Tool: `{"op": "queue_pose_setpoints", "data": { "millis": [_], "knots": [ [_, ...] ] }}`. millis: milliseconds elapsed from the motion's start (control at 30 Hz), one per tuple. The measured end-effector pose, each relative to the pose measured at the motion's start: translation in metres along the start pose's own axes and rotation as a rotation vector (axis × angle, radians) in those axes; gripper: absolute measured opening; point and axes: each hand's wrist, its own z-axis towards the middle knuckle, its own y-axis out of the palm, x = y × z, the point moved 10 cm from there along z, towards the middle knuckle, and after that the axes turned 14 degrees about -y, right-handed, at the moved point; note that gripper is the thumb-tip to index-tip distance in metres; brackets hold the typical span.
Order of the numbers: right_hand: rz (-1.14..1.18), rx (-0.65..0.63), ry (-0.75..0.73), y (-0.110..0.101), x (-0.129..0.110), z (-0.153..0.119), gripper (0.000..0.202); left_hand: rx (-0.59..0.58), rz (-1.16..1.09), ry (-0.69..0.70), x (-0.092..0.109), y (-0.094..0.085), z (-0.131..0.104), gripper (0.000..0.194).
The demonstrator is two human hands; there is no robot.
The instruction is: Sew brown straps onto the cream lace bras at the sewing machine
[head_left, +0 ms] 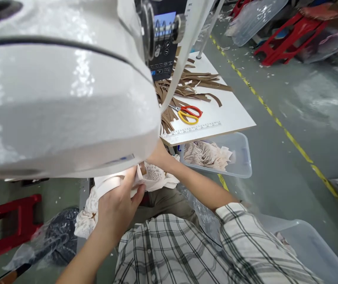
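Clamping white fabric (pixel 108 187): left hand (pixel 118 202) | right hand (pixel 160 157) angled inward, partly hidden by machine (pixel 68 106), cannot tell grip

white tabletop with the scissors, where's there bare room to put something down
The main bare patch on the white tabletop is its right corner in view, bordered by the scissors, the ruler and the brown fabric strips. A smaller one lies between the strips and the slim pole. The left side is crowded: strips heap there.
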Motion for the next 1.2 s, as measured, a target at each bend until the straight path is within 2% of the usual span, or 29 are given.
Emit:
{"op": "queue_pose_setpoints", "data": {
  "millis": [100, 200, 300, 400, 533, 667, 767, 833, 933, 1000, 1067, 1133, 1167, 1200],
  "knots": [
    [0.148, 0.176, 0.056, -0.012, 0.006, -0.008, 0.033, -0.04, 0.015, -0.037, -0.003, 0.002, -0.001, 0.053],
    [0.268, 0.306, 0.082, -0.018, 0.01, -0.019, 0.035, -0.051, 0.013, -0.041, -0.005, 0.002, -0.002, 0.055],
    [0.381, 0.387, 0.167, -0.016, 0.022, -0.037, 0.039, -0.04, -0.009, -0.012, -0.002, 0.002, -0.003, 0.057],
    [0.52, 0.413, 0.221, -0.007, 0.032, -0.055, 0.039, -0.054, -0.032, -0.006, -0.004, 0.004, -0.004, 0.059],
    [0.65, 0.381, 0.238, 0.004, 0.028, -0.073, 0.033, -0.043, -0.045, -0.007, -0.009, 0.006, -0.008, 0.061],
    [0.708, 0.326, 0.289, 0.009, 0.015, -0.083, 0.034, 0.036, -0.062, -0.053, -0.018, 0.007, -0.011, 0.083],
    [0.704, 0.299, 0.257, 0.002, 0.001, -0.088, 0.037, 0.061, -0.084, -0.067, -0.018, 0.01, -0.016, 0.095],
    [0.616, 0.262, 0.224, -0.004, -0.011, -0.093, 0.04, 0.076, -0.111, -0.045, -0.008, 0.012, -0.025, 0.097],
    [0.478, 0.131, 0.231, -0.002, -0.026, -0.107, 0.044, 0.139, -0.157, 0.074, 0.023, 0.011, -0.051, 0.103],
    [0.554, 0.083, 0.295, 0.005, -0.031, -0.12, 0.038, 0.128, -0.223, 0.168, 0.042, 0.011, -0.07, 0.106],
    [0.7, 0.12, 0.394, 0.009, -0.028, -0.136, 0.033, -0.026, -0.347, 0.201, 0.05, 0.019, -0.081, 0.1],
    [0.81, 0.188, 0.489, 0.008, -0.022, -0.148, 0.032, -0.211, -0.495, 0.179, 0.046, 0.023, -0.083, 0.077],
    [0.85, 0.19, 0.517, 0.009, -0.021, -0.151, 0.032, -0.241, -0.558, 0.167, 0.042, 0.019, -0.08, 0.063],
    [0.89, 0.15, 0.524, 0.011, -0.022, -0.152, 0.033, -0.216, -0.606, 0.175, 0.039, 0.009, -0.076, 0.051]
  ]
}}
